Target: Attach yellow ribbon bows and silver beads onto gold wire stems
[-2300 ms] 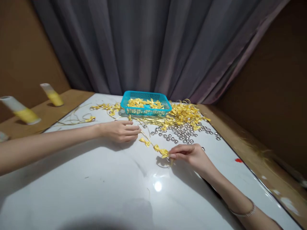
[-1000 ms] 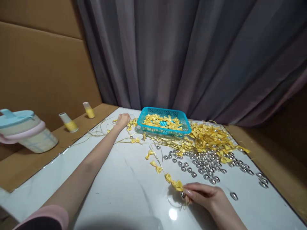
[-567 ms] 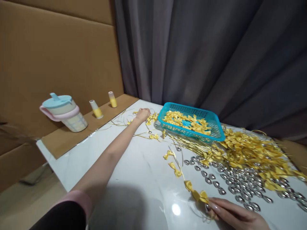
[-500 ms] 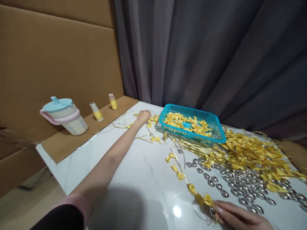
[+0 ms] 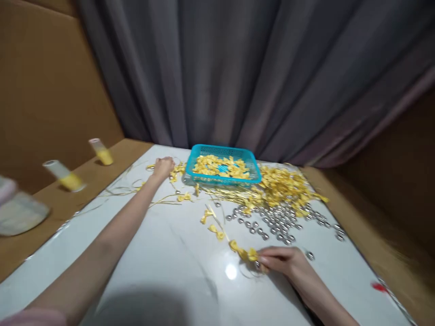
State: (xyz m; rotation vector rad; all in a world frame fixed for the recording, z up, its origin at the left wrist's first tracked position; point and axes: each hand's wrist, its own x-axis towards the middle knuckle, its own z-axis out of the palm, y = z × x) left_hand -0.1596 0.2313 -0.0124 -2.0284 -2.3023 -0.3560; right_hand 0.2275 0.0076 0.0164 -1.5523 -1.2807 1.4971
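Observation:
My right hand point(image 5: 283, 262) pinches the near end of a strand of yellow bows point(image 5: 242, 251), with a silver bead and a thin wire loop by the fingertips. Far out at the left, my left hand point(image 5: 164, 166) is closed beside small yellow bows point(image 5: 177, 172); what its fingers hold, if anything, is hidden. Loose bows point(image 5: 216, 232) lie on the white table between the hands. A blue basket point(image 5: 224, 181) of yellow bows stands at the back. To its right are a heap of yellow bows point(image 5: 282, 183) and scattered silver beads point(image 5: 277, 219).
Golden stems point(image 5: 226, 194) lie before the basket. Two yellow-and-white tubes point(image 5: 68, 178) and a cup point(image 5: 22, 213) stand on the brown ledge at left. A small red thing point(image 5: 379, 287) is near the right table edge. A grey curtain point(image 5: 217, 72) hangs behind.
The view has turned to the right, so the things appear farther left and the right table edge shows. Both hands keep about the same places on the table.

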